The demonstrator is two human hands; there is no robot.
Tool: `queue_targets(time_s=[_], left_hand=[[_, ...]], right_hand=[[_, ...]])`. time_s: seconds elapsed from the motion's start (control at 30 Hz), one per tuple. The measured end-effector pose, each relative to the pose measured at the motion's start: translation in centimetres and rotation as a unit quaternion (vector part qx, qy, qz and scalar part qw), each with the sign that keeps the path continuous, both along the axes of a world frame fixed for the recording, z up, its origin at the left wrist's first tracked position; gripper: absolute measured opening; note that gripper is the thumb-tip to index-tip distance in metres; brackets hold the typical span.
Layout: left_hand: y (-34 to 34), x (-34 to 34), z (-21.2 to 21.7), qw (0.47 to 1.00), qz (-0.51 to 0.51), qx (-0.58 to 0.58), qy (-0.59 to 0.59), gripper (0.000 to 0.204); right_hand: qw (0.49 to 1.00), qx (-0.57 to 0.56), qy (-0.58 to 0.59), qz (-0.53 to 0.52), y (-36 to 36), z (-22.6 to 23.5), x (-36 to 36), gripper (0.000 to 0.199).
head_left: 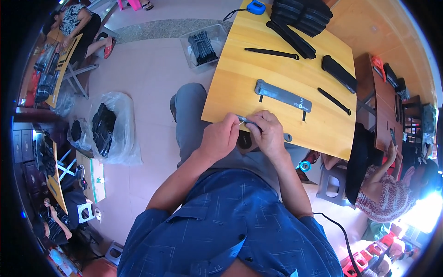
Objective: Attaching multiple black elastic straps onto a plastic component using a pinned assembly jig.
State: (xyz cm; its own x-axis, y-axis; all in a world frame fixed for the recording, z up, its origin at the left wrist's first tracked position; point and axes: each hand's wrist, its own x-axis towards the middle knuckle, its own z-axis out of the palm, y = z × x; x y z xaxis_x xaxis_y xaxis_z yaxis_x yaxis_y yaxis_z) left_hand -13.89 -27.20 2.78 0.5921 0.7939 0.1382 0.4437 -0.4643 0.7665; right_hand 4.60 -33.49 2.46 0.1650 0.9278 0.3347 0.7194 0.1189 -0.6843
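Blue shirt (217,217) nearest, head view | left hand (220,138) and right hand (270,134) pinch a small dark strip (242,118) by the near edge of the bench (235,87) | loose fingertips could drop it onto the grey trousers (190,120) | a careless knuckle could nudge the grey packet (281,95) beyond.

A grey package (279,95) obstructs the right hand (269,130), with room leftward.

A: Table (233,83) finish?
B: Wood, smooth, with a light sheen.
A: Black strap (271,53)?
B: Cloth-like in appearance, matt.
A: Tub (207,66) and bag (124,124)?
B: Tub: translucent plastic, smooth. Bag: clear plastic film, glossy, wrinkled.
A: Shirt (207,231)?
B: Cloth, matt.
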Motion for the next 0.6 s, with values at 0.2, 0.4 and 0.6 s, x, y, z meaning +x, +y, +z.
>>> queue_targets(time_s=[0.2,0.4,0.6], left_hand=[[0.11,0.41,-0.43,1.0,-0.002,-0.006,-0.008,0.009],[0.14,0.7,-0.38,1.0,0.001,-0.004,-0.02,0.009],[0.15,0.67,-0.69,1.0,-0.002,0.0,-0.03,0.008]], right_hand=[[1.0,-0.011,0.012,0.003,0.2,0.37,0.16,0.014],[1.0,-0.016,0.016,0.009,0.1,0.24,0.32,0.017],[0.999,-0.019,0.03,-0.001,0.19,0.14,0.15,0.013]])
